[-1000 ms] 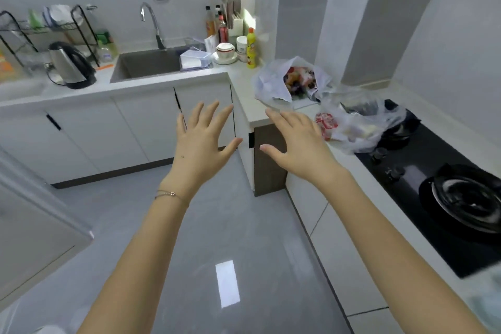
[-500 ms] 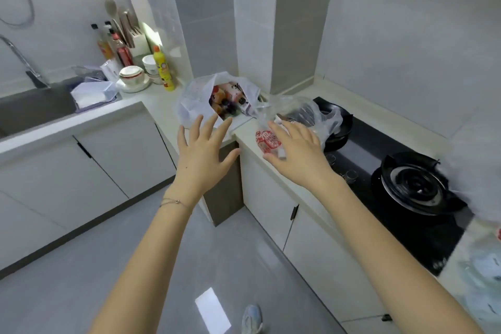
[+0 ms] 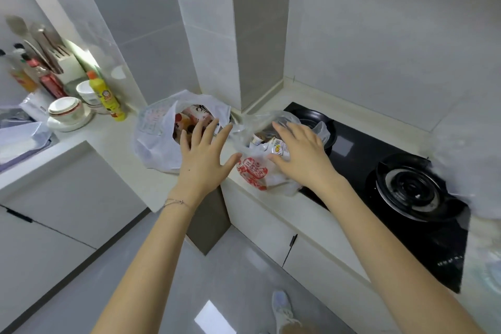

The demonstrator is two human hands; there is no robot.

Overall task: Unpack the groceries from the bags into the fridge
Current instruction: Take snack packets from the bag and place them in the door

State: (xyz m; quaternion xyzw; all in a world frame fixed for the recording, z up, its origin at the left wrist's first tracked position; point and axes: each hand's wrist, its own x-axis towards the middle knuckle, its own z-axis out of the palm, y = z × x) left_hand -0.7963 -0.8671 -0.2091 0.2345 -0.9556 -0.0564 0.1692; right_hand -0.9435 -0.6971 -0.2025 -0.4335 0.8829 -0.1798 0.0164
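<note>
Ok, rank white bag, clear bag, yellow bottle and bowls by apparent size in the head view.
1. White bag and clear bag: too alike to rank, both partly covered.
2. Bowls.
3. Yellow bottle, close to the bowls.

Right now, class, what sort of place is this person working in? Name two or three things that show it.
Most likely a home kitchen: a gas hob is set into the counter, bowls stand beside a yellow bottle, and a knife block stands by the wall.
</note>
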